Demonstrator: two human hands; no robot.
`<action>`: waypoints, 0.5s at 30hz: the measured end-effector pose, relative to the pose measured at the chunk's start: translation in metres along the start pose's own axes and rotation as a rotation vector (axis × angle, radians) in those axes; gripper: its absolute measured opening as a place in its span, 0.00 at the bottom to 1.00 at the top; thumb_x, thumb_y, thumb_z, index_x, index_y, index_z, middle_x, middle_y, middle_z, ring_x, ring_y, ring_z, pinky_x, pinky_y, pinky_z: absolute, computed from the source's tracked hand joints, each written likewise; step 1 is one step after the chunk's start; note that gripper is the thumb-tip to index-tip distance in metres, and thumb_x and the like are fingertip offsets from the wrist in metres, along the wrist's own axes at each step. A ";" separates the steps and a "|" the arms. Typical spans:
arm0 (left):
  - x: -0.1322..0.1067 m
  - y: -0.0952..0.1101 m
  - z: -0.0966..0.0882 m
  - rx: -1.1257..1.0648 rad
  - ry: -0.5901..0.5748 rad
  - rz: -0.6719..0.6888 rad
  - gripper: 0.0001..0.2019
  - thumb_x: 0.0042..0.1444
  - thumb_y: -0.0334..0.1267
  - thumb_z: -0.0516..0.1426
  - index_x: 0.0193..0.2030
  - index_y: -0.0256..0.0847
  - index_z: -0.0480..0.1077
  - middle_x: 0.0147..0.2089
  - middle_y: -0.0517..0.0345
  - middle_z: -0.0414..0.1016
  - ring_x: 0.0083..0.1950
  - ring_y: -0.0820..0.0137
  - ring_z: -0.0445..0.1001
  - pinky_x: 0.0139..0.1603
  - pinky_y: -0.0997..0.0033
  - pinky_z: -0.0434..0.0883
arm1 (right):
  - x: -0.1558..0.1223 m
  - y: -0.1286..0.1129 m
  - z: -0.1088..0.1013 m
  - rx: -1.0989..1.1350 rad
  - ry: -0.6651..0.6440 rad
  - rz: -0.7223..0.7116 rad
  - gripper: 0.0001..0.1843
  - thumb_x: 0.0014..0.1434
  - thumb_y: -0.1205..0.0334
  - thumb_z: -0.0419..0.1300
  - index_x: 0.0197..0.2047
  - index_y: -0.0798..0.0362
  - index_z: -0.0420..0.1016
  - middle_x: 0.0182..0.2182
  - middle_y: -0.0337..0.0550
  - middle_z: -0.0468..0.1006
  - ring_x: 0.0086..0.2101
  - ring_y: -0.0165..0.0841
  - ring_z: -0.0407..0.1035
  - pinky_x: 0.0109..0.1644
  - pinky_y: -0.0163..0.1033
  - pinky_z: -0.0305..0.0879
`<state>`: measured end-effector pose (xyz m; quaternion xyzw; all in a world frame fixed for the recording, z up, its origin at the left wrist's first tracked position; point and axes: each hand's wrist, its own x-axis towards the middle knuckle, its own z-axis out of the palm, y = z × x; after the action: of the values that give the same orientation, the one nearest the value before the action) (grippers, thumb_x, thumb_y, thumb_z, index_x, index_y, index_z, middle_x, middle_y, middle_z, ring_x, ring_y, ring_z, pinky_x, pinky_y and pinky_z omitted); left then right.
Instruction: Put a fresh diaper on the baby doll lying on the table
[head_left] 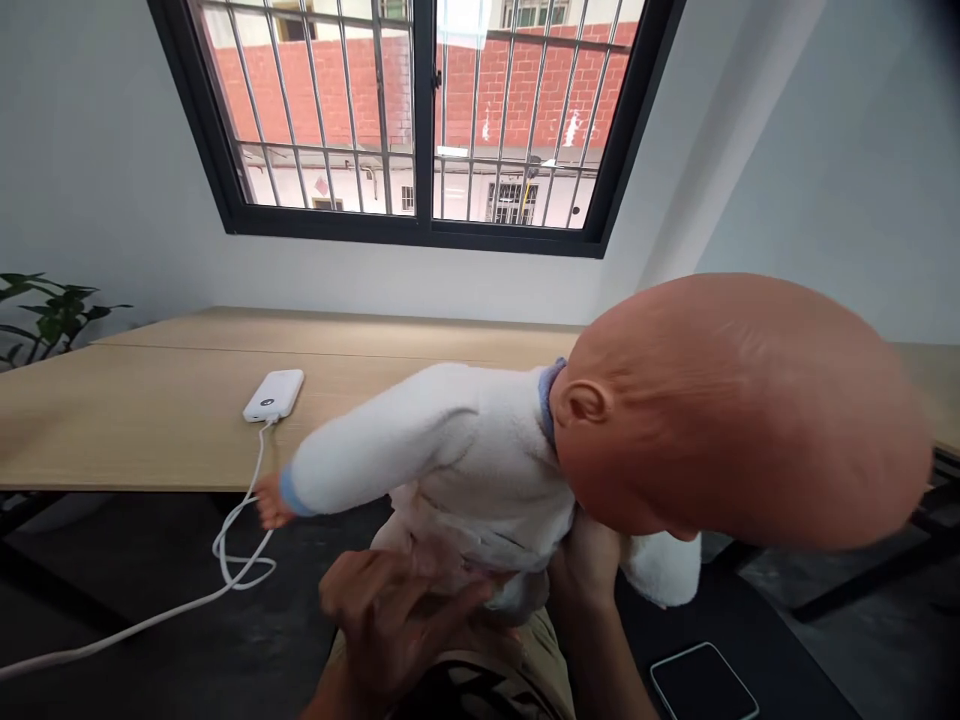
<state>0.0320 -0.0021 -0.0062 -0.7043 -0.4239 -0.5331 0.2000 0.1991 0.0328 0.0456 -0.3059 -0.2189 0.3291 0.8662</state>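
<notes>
A baby doll [735, 410] with a bald head and a white fleecy outfit [450, 430] is held upright over my lap, its head leaning to the right. Blue trim shows at its neck and cuff. My right hand [589, 565] grips the doll's body below the chin, its fingers partly hidden. Bent fingers of my left hand [390, 615] are at the lower front of the outfit; what lies between them is hidden. One doll hand [272, 503] sticks out to the left, beside a white cable [225, 560].
A white power bank [274, 395] lies on the wooden table [135, 420], the cable plugged into it and hanging over the edge. A phone [705, 685] rests on a dark surface at lower right. Behind are a barred window [427, 235] and a plant [60, 315].
</notes>
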 end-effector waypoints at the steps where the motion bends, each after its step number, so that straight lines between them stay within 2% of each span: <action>1: -0.002 0.004 0.002 0.037 0.024 0.012 0.19 0.50 0.43 0.67 0.40 0.45 0.60 0.36 0.58 0.65 0.39 0.66 0.68 0.41 0.61 0.69 | -0.001 -0.001 -0.002 -0.004 -0.003 -0.005 0.20 0.45 0.56 0.66 0.43 0.51 0.74 0.37 0.40 0.78 0.44 0.32 0.71 0.41 0.31 0.72; 3: -0.001 0.008 0.005 0.051 -0.010 0.016 0.17 0.51 0.40 0.66 0.40 0.45 0.62 0.37 0.57 0.68 0.42 0.64 0.68 0.44 0.57 0.68 | -0.002 -0.001 -0.007 -0.023 -0.021 -0.015 0.18 0.48 0.55 0.65 0.42 0.50 0.74 0.37 0.39 0.78 0.45 0.32 0.71 0.41 0.32 0.73; 5: 0.002 0.003 0.007 0.032 -0.027 0.017 0.12 0.54 0.36 0.63 0.40 0.45 0.64 0.37 0.59 0.70 0.44 0.64 0.69 0.46 0.57 0.67 | -0.001 -0.001 -0.014 -0.031 -0.015 -0.011 0.16 0.48 0.54 0.65 0.41 0.50 0.74 0.36 0.39 0.78 0.45 0.32 0.70 0.41 0.33 0.74; 8: 0.009 -0.024 0.003 0.100 -0.002 0.020 0.05 0.58 0.31 0.56 0.40 0.43 0.65 0.38 0.60 0.70 0.46 0.64 0.70 0.48 0.56 0.66 | 0.000 -0.002 -0.021 -0.030 0.029 -0.014 0.15 0.46 0.54 0.65 0.37 0.50 0.73 0.35 0.40 0.77 0.45 0.34 0.71 0.40 0.35 0.75; 11: 0.016 -0.050 -0.006 0.158 0.061 -0.057 0.08 0.57 0.29 0.57 0.42 0.40 0.63 0.43 0.51 0.66 0.50 0.61 0.67 0.51 0.52 0.66 | 0.003 -0.006 -0.019 -0.035 0.084 -0.067 0.15 0.43 0.57 0.67 0.35 0.51 0.73 0.36 0.40 0.77 0.46 0.34 0.70 0.41 0.34 0.75; 13: 0.018 -0.051 -0.010 0.108 0.101 -0.077 0.12 0.55 0.28 0.58 0.44 0.39 0.62 0.43 0.50 0.64 0.50 0.61 0.65 0.50 0.54 0.66 | 0.004 -0.007 -0.014 -0.022 0.124 -0.096 0.17 0.40 0.60 0.68 0.35 0.52 0.73 0.38 0.40 0.77 0.48 0.33 0.70 0.42 0.31 0.74; 15: 0.016 -0.036 -0.010 0.046 0.056 -0.016 0.12 0.55 0.30 0.59 0.44 0.42 0.63 0.41 0.53 0.66 0.48 0.63 0.66 0.50 0.56 0.64 | 0.005 -0.007 -0.009 -0.022 0.140 -0.098 0.17 0.39 0.62 0.68 0.36 0.53 0.73 0.40 0.39 0.77 0.48 0.32 0.69 0.43 0.30 0.74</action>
<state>-0.0017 0.0166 0.0057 -0.6810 -0.4358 -0.5443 0.2239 0.2110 0.0287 0.0444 -0.3265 -0.1762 0.2619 0.8909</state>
